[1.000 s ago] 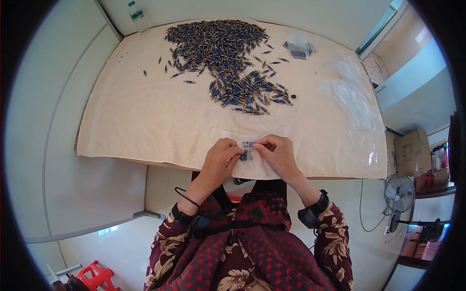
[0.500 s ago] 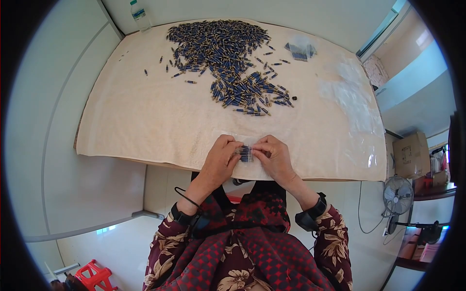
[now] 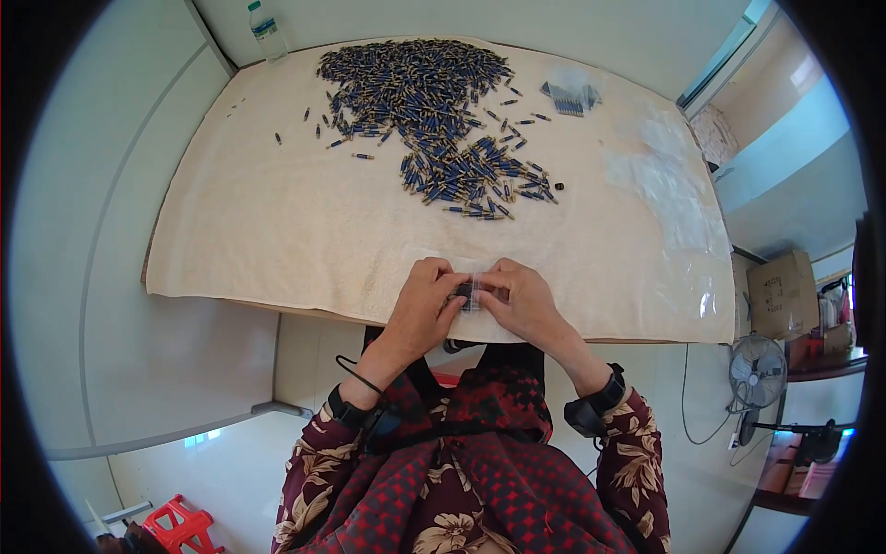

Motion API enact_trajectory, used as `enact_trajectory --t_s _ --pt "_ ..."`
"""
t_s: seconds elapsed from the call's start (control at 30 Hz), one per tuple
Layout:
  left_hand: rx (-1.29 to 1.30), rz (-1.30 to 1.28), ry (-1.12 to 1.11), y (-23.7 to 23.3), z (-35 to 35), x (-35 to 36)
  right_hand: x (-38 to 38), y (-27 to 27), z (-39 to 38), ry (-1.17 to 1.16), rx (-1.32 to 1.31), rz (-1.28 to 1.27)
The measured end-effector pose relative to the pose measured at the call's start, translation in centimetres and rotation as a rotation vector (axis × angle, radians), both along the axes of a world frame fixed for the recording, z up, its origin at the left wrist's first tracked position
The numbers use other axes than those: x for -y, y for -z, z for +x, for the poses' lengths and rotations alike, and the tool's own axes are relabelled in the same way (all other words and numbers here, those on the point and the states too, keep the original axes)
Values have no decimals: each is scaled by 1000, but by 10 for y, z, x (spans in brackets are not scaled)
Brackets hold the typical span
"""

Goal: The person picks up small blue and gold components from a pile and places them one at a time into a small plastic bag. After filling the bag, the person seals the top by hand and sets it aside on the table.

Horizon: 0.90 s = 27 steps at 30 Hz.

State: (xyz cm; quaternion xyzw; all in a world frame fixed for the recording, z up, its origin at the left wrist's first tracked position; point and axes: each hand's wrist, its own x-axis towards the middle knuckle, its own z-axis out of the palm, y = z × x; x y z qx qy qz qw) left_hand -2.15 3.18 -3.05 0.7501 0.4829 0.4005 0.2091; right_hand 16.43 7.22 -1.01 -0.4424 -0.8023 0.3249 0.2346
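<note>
A small clear plastic bag (image 3: pixel 473 302) with dark blue metal-ended pieces inside lies at the table's front edge, between my hands. My left hand (image 3: pixel 423 303) pinches its left side, fingers bent over the pieces. On the right side, the thumb and fingers of my right hand (image 3: pixel 523 303) are closed on the bag near its edge. My fingers hide much of the pieces. Beyond my hands spreads a large heap of small blue cylinders with brass-coloured ends (image 3: pixel 443 120).
Filled bags (image 3: pixel 569 100) lie at the back right. Flat clear bags (image 3: pixel 674 198) cover the right side of the cloth (image 3: pixel 268 231). A water bottle (image 3: pixel 266 32) stands at the back left corner. A tiny black piece (image 3: pixel 559 186) sits right of the heap.
My fingers have drawn closer together over the bag, hiding more of the blue pieces. The heap and the other bags have not moved.
</note>
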Motion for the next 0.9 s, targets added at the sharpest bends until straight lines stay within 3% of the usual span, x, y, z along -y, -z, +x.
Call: enact_trajectory --t_s 0.27,0.9 --pt "-34 20 -2 -1 2 0 -6 7 8 -2 -199 -54" --pt "-215 -3 -102 -15 16 6 -4 6 3 4 -39 133"
